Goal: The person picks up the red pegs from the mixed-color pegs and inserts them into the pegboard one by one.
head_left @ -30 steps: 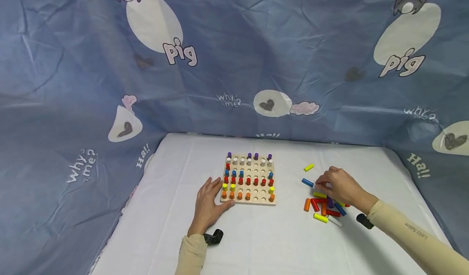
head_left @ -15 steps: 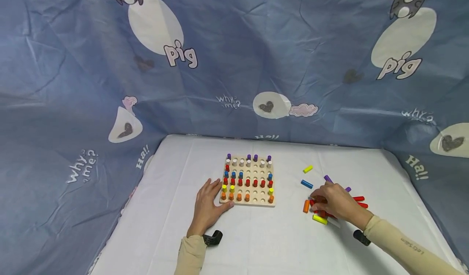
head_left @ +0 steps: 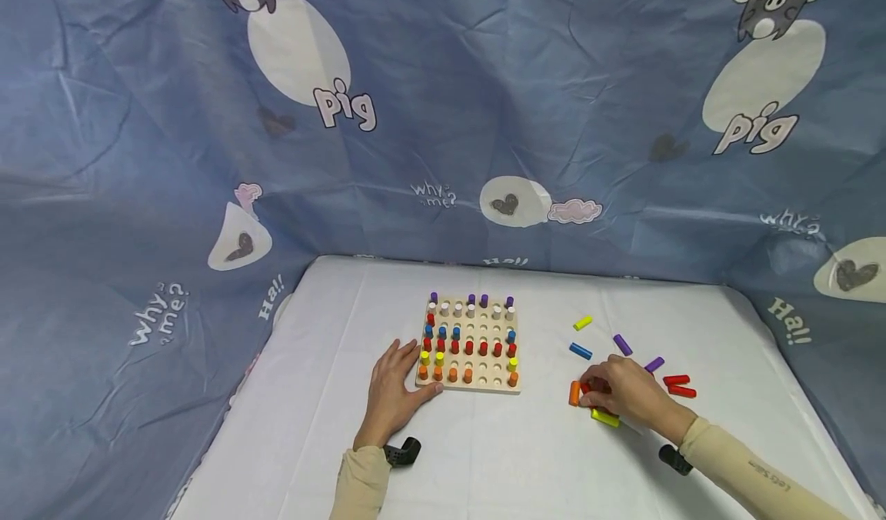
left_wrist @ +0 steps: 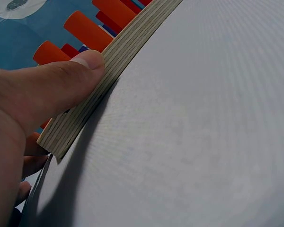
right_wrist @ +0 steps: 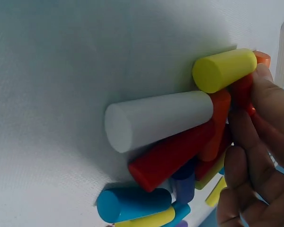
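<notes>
My left hand (head_left: 390, 393) rests at the front left corner of a wooden peg board (head_left: 487, 385), thumb along the front edge and the other fingers straight beside its left side. In the left wrist view, the thumb (left_wrist: 68, 82) presses the layered edge below orange pegs (left_wrist: 87, 29). Coloured pegs stand in rows on the board. Over the loose pegs at the right, my right hand (head_left: 633, 391) pinches a red peg (right_wrist: 241, 92) between thumb and fingers. Around it lie a yellow peg (right_wrist: 225, 70), a white peg (right_wrist: 158, 118) and an orange peg (head_left: 574, 393).
Apart from the heap lie a yellow peg (head_left: 583, 323), a blue peg (head_left: 581, 351), a purple peg (head_left: 623, 344) and a red peg (head_left: 682, 391). A white cloth (head_left: 505, 458) covers the table; a blue printed curtain (head_left: 415, 120) surrounds its back and sides.
My right hand has moved left and towards the front over the heap, and its fingers have come onto a red peg. Purple and red pegs behind it are uncovered. The left hand stays put.
</notes>
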Tool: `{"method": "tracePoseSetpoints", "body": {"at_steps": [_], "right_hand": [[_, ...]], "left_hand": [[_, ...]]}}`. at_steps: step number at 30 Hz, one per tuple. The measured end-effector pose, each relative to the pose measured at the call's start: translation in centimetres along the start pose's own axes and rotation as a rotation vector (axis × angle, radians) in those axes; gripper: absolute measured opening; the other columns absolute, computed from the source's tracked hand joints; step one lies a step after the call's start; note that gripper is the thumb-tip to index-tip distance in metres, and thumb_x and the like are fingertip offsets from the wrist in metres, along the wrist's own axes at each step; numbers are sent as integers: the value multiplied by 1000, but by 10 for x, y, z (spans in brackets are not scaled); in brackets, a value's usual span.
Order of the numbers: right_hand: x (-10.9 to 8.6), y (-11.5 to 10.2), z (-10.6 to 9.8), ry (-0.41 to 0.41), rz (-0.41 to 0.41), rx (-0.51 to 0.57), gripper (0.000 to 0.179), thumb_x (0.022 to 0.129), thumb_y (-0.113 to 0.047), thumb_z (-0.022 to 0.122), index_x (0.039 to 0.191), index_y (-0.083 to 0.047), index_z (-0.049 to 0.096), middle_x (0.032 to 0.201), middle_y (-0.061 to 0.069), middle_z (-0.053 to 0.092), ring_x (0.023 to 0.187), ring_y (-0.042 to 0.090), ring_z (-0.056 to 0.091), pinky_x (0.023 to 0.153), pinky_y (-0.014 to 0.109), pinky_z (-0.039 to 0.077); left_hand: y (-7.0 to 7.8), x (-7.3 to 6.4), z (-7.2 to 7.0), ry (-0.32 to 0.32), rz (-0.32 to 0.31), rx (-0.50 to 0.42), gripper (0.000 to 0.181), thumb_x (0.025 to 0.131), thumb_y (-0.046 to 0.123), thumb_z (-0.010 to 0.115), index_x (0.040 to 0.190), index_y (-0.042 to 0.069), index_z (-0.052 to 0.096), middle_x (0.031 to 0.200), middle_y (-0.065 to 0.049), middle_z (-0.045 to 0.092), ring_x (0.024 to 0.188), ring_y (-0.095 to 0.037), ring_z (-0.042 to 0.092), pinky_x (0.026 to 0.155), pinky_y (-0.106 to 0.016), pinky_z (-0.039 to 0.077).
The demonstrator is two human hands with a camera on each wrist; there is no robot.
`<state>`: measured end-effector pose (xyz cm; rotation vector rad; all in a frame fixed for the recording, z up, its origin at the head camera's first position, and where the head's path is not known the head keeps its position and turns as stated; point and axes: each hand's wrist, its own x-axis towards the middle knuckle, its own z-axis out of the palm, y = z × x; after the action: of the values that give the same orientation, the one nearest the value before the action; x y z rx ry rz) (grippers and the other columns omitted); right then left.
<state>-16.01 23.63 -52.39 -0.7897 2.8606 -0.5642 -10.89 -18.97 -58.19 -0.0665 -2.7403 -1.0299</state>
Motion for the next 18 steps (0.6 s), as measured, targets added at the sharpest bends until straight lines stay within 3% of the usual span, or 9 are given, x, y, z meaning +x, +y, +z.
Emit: {"method": "tracePoseSetpoints", "body": {"at_steps": [8,18], "right_hand": [[0,-1,1,1,15,-21,22,84,-31,90,100,-18,81,72,-22,64,71,-1,51,61,20,44],[-2,-2,-3,-22,43,96,16,85,-23,88,96,-19,77,74,-19,68,67,-3,56,59,19,48]], "left_hand": [[1,1,0,1,-5,2,83,81,46,89,147,3,62,158,-15,56,157,-42,34,127,-66,27],[0,0,1,2,3,-6,83,82,47,88,146,2,62,157,-15,56,156,-42,34,127,-67,26]]}}
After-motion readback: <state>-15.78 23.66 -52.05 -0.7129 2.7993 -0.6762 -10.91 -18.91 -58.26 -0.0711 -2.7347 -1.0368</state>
